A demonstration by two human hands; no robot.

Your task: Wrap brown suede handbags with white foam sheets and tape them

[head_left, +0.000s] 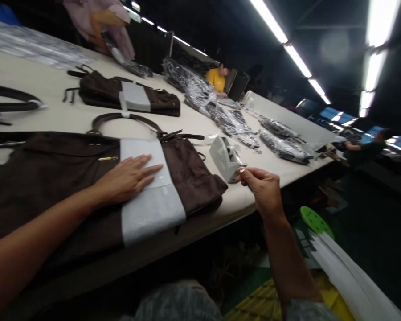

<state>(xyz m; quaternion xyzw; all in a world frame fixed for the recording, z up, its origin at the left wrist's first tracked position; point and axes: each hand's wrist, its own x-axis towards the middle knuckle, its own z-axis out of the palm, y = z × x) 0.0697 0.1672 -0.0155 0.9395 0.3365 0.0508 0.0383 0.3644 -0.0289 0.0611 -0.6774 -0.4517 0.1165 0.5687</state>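
Fingers of the left hand (pixel 125 178): are lying flat and slightly spread on the white band (pixel 153 214), pressing from above and gripping nothing.
Fingers of the right hand (pixel 263 187): are pinching, thumb against index, at the near edge of the tape dispenser (pixel 222 156); whether they are holding a strip of tape, I cannot tell.
Near bag: a dark brown bag (pixel 200 178) is lying on its side along the front edge of the worktop (pixel 270 171), the band crossing its body right of the middle.
Handle: the bag's arched handle (pixel 102 119) is pointing away from the person, a small white wrap (pixel 125 114) sitting at its top.
Dispenser: is standing on the worktop just beyond the bag's right end.
Second bag: another brown bag (pixel 102 91), also banded in white, is lying behind the first.
Far goods: dark items in clear plastic (pixel 234 125) are lying farther along the worktop.
Co-workers: a person in a yellow top (pixel 215 80) is staying beside the far goods; a person in pale pink clothing (pixel 82 20) is standing across the worktop at upper left.
Floor side: a green perforated disc (pixel 316 220) is showing beside white sheets (pixel 350 272) at lower right.
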